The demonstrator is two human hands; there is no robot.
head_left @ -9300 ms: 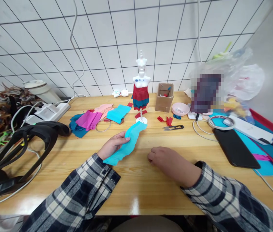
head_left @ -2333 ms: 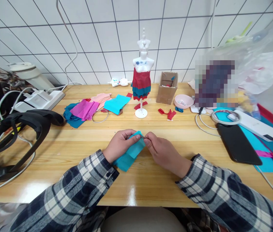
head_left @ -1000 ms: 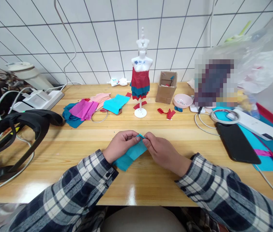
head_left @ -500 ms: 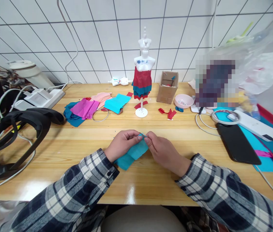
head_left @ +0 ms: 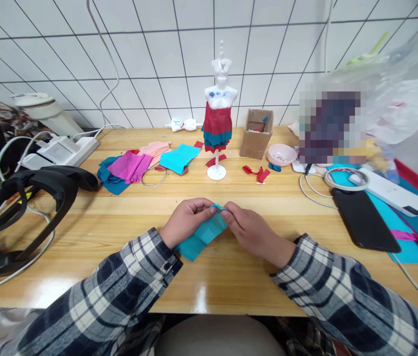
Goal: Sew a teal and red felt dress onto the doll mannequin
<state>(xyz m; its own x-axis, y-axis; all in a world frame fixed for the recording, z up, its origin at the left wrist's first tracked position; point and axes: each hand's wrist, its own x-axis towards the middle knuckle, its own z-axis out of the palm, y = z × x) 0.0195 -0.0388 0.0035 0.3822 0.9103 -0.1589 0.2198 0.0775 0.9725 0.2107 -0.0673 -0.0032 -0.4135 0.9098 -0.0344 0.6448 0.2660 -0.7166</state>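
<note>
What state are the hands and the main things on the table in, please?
left hand: closed on the turquoise sheet
right hand: pinching the sheet's far edge
turquoise sheet: held between both hands, creased
dress form: upright, wearing red and blue fabric
cardboard box: upright, open, scraps inside
pink bowl: upright, small bits inside
black slab: lying flat

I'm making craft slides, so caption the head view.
Left hand and right hand pinch a turquoise sheet in front of a miniature mannequin in red and teal.
</note>
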